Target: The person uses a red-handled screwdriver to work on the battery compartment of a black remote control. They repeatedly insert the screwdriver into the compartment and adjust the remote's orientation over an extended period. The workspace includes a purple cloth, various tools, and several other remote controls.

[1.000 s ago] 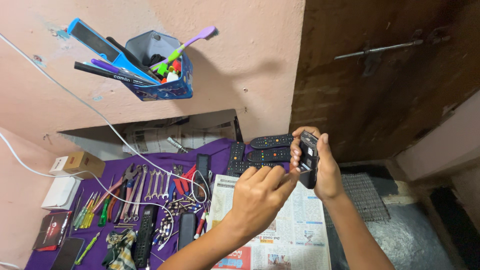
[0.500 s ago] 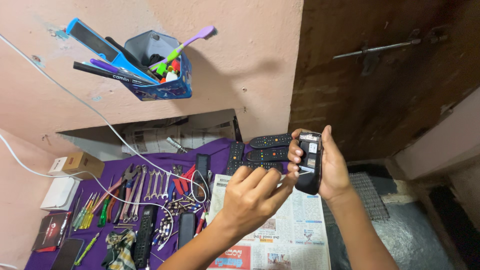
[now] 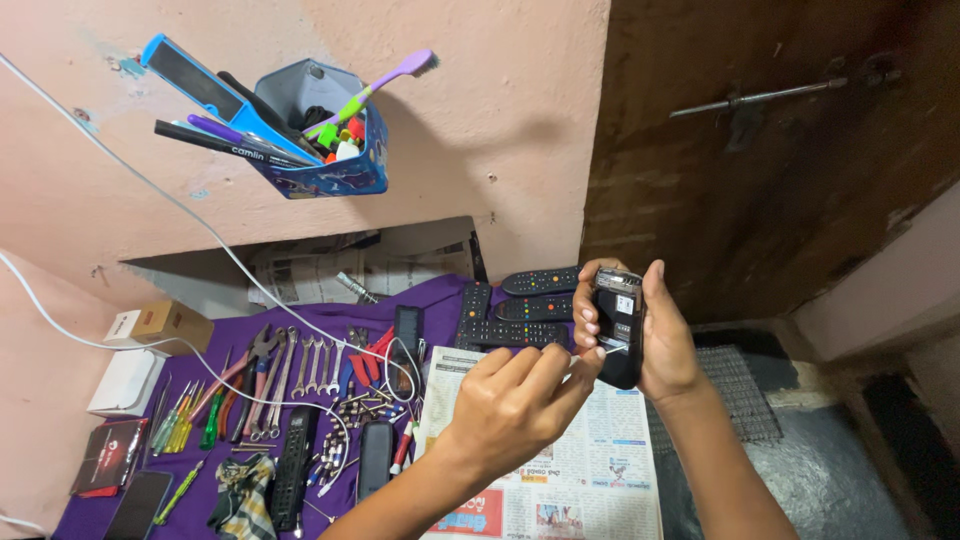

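Note:
My right hand [image 3: 665, 345] is held up over the newspaper [image 3: 590, 470], gripping a small black device [image 3: 620, 325] upright with a grey label facing me. My left hand [image 3: 515, 400] is just left of it, fingers pinched on a thin pale-tipped tool [image 3: 592, 354]. The tool's tip touches the lower left edge of the device. Both forearms rise from the bottom of the view.
Several black remotes [image 3: 530, 305] lie on a purple cloth [image 3: 440, 300] with wrenches [image 3: 300, 365], pliers and screwdrivers [image 3: 185, 425]. A blue holder [image 3: 335, 160] with pens and a toothbrush hangs on the pink wall. A white cable [image 3: 200, 230] crosses it. A dark wooden door [image 3: 760, 150] stands at right.
My right hand has turned the device so its labelled face shows. My left hand has drawn in and brought the thin tool against the device's lower edge.

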